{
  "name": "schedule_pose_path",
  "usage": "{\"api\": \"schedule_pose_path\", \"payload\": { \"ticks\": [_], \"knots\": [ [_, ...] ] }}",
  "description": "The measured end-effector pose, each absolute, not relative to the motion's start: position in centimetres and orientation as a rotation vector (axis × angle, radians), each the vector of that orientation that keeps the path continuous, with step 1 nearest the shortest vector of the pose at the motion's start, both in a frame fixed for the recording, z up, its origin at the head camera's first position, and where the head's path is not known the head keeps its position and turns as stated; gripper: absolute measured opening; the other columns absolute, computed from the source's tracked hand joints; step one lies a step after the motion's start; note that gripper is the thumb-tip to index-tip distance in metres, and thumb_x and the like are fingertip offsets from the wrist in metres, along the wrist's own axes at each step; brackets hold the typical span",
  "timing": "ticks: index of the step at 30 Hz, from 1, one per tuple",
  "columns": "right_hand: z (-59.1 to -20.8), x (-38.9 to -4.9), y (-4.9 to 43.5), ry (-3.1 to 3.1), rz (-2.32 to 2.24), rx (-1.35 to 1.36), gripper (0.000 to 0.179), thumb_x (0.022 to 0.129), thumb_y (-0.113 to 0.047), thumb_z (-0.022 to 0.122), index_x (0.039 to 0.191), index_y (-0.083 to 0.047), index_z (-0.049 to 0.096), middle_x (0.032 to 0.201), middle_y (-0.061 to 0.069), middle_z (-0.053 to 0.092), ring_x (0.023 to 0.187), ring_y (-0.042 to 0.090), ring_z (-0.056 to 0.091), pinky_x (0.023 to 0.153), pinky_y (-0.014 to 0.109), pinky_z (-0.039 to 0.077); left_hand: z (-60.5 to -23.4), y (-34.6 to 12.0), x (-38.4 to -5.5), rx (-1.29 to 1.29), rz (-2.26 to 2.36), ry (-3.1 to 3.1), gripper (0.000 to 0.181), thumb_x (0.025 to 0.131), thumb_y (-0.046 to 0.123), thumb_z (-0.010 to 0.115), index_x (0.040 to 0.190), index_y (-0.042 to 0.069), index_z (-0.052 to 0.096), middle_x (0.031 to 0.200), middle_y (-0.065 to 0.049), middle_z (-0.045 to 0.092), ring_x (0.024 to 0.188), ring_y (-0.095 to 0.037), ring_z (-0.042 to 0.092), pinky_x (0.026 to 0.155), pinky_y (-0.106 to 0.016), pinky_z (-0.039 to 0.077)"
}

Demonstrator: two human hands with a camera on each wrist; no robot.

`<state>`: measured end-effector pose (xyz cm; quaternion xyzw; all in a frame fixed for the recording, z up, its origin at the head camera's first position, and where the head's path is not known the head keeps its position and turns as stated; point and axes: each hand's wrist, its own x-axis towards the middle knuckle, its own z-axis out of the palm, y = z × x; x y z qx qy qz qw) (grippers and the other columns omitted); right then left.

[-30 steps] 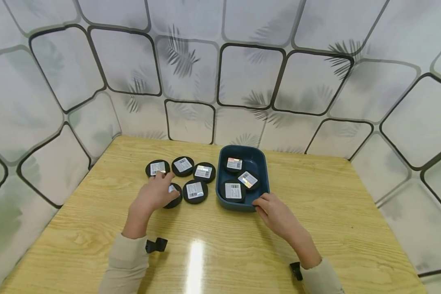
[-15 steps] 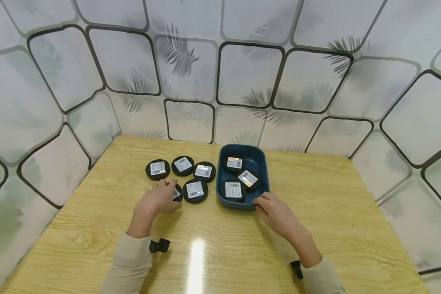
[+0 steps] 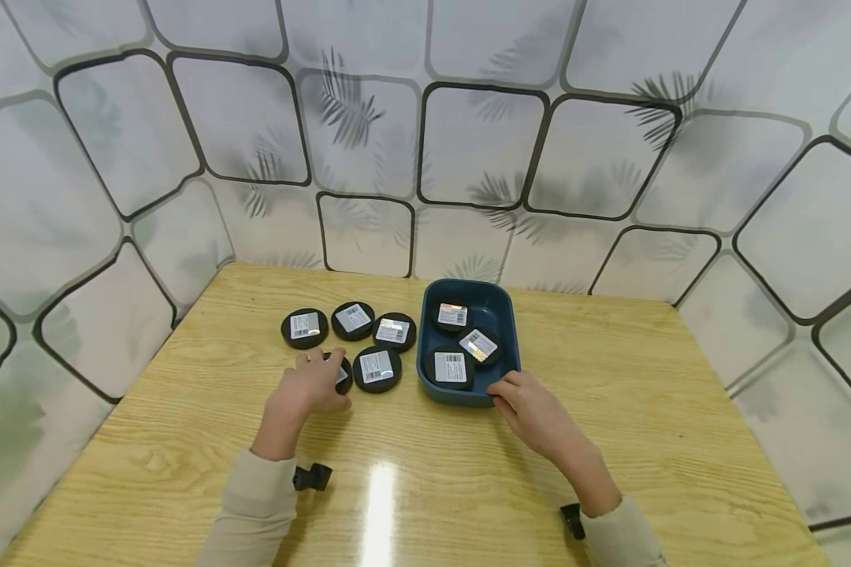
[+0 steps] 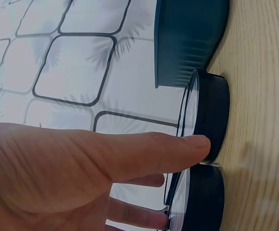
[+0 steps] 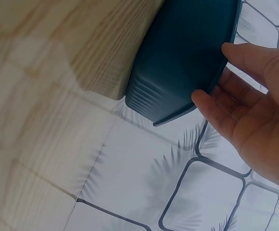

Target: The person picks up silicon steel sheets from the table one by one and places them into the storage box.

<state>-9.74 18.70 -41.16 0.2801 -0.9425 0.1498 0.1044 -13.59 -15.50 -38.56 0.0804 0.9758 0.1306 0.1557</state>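
Observation:
My left hand (image 3: 303,390) is over the nearest-left black round disc (image 3: 342,381), which bears a white barcode label and lies on the table. In the left wrist view the thumb (image 4: 178,151) stretches straight past the side of the discs, and the other fingers reach down behind. My right hand (image 3: 539,413) pinches the near right corner of a dark blue plastic bin (image 3: 498,305), fingertips at its rim. Inside the bin are three labelled black discs (image 3: 450,368); two of them lie nearest the front and right.
Several more labelled black discs lie left of the bin: one (image 3: 377,368) beside my left hand, others (image 3: 352,320) in a row farther back. The wooden table (image 3: 610,362) ends at a patterned cloth backdrop (image 3: 369,157) behind and at the sides.
My left hand has come down and right from the back-left disc to the near-left one, with little movement in the last half second. My right hand keeps its hold on the bin.

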Motion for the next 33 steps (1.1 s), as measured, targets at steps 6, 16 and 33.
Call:
{"api": "schedule_pose_path", "payload": {
  "ticks": [6, 16, 33],
  "knots": [
    [-41.1, -9.8, 18.7, -2.773, 0.436, 0.831, 0.011, 0.087, -0.001, 0.072, 0.097, -0.006, 0.073, 0.091, 0.002, 0.063, 0.086, 0.018, 0.058, 0.077, 0.035, 0.053, -38.6, -15.3, -13.5, 0.218, 0.363, 2.804, 0.080, 0.082, 0.029, 0.080, 0.146, 0.001, 0.041, 0.141, -0.040, 0.036, 0.128, -0.058, 0.037, 0.099, -0.069, 0.038],
    [-41.2, -9.7, 18.7, -2.761, 0.428, 0.836, 0.011, 0.087, -0.002, 0.073, 0.097, -0.007, 0.073, 0.091, 0.002, 0.064, 0.086, 0.018, 0.058, 0.077, 0.035, 0.053, -39.1, -14.3, -13.4, 0.294, 0.266, 2.846, 0.076, 0.080, 0.030, 0.081, 0.140, 0.000, 0.047, 0.136, -0.036, 0.043, 0.129, -0.054, 0.038, 0.102, -0.066, 0.036],
    [-41.1, -9.8, 18.6, -2.752, 0.457, 0.832, 0.011, 0.087, -0.001, 0.073, 0.097, -0.006, 0.074, 0.091, 0.002, 0.064, 0.086, 0.018, 0.058, 0.077, 0.036, 0.053, -41.2, -12.1, -13.7, 0.404, 0.204, 2.988, 0.068, 0.085, 0.037, 0.077, 0.132, -0.003, 0.049, 0.127, -0.028, 0.051, 0.125, -0.049, 0.043, 0.103, -0.061, 0.035]
  ]
}}
